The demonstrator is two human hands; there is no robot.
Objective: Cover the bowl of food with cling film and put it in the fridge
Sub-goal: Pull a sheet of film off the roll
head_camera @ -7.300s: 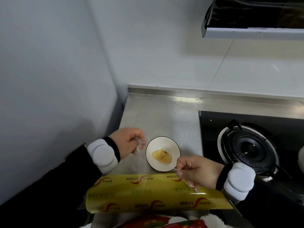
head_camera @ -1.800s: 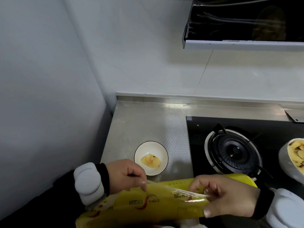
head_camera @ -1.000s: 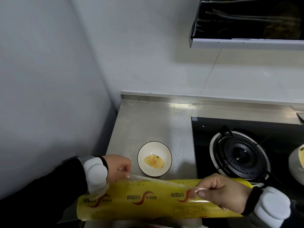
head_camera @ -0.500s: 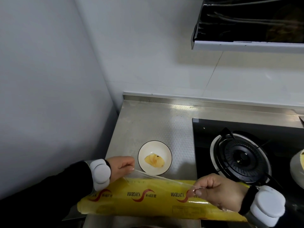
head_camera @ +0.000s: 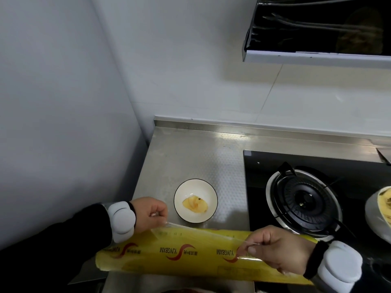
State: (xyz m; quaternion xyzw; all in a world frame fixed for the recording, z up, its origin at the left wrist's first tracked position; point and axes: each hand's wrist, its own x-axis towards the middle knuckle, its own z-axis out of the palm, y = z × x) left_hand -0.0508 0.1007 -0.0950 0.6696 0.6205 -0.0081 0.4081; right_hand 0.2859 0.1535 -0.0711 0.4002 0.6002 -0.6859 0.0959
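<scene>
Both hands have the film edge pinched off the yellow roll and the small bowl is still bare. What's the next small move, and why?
Probably draw the film edge further off the roll and forward over the bowl. The left hand and right hand each pinch a corner, but the sheet only spans the roll, short of the bowl, which sits uncovered just beyond it on the counter.

The big bowl (head_camera: 378, 214) on the right is cut off by the picture's edge, so only part of it shows. The right hand (head_camera: 281, 250) covers one end of the yellow roll (head_camera: 179, 252). The small print on the roll is too blurry to read. A red thing (head_camera: 184, 290) at the bottom edge barely peeks in.
</scene>
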